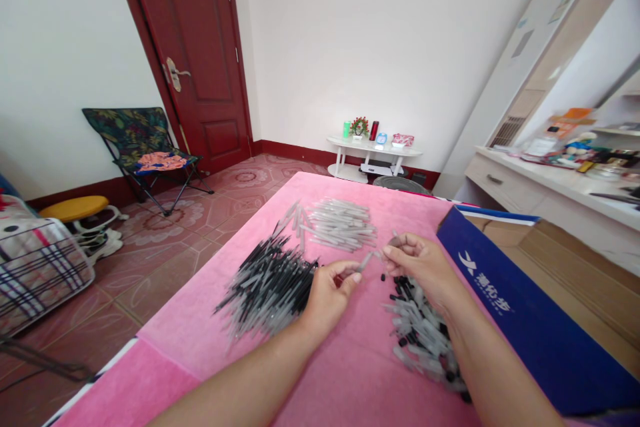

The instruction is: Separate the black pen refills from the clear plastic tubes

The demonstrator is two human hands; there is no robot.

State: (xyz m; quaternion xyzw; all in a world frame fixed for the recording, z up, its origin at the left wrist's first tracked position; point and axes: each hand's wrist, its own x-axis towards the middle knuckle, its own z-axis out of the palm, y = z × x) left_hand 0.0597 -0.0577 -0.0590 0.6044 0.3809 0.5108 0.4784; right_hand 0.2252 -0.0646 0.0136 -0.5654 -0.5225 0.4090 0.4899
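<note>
My left hand [333, 290] pinches a translucent grey pen barrel [367, 259], which points up and to the right. Close to its far end, the fingers of my right hand [417, 261] are closed together; a small greyish piece shows at them, too blurred to name. Left of my left hand lies a heap of black and clear pen parts [270, 290], long and thin. Beyond both hands, whitish pens or barrels [343, 223] are stacked side by side. Beneath my right hand and forearm spreads a pile of clear caps [420, 327] with black pieces among them.
A pink cloth [345, 367] covers the table. On the right stands an open blue cardboard box [530, 327], its wall beside my right forearm. Farther off are a white dresser [530, 180], a low white stand [345, 141] and a folding chair [135, 137].
</note>
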